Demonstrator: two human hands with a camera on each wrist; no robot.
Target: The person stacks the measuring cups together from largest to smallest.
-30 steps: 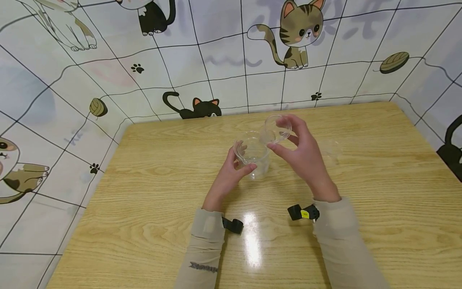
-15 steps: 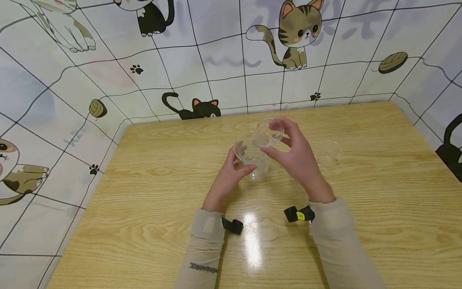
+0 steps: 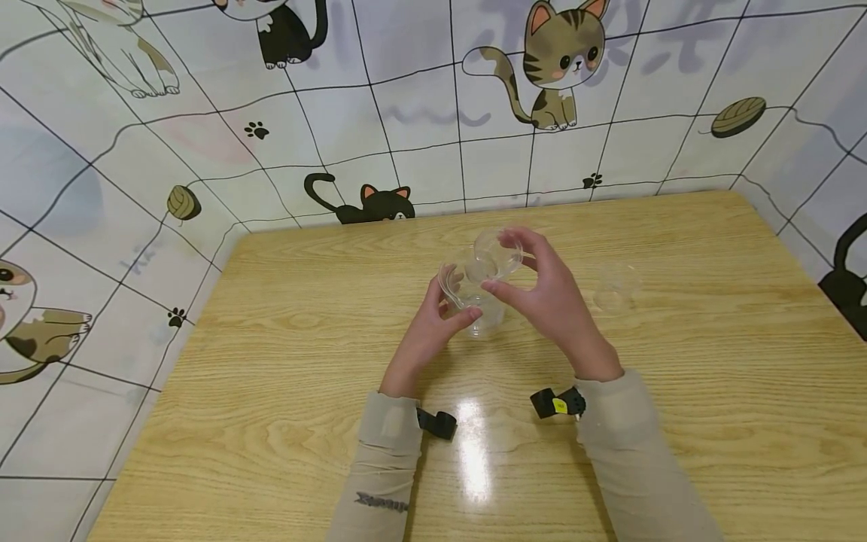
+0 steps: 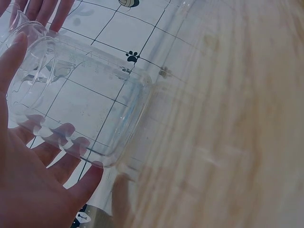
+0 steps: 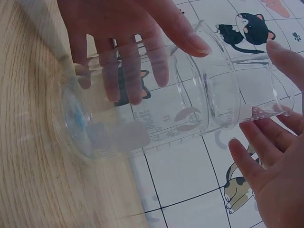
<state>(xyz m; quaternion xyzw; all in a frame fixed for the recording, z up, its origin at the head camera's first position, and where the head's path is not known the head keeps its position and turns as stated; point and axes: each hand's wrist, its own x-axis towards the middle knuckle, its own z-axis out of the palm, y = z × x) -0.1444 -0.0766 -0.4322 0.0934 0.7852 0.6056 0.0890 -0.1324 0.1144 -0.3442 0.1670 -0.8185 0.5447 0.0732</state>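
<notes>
My left grip (image 3: pixel 433 331) curls round the large beaker (image 3: pixel 492 315); my right grip (image 3: pixel 554 305) pinches the small beaker (image 3: pixel 497 260) at its mouth, above the desk (image 3: pixel 325 286). A loosened pinch, I judge, could knock rims.

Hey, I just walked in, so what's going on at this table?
A person is handling clear glassware with both hands. The left hand grips a larger beaker around its side, while the right hand holds a smaller beaker, tilted, with its base at the larger one's mouth. Another clear object, too faint to identify, sits on the wood-grain table to the right.
</notes>
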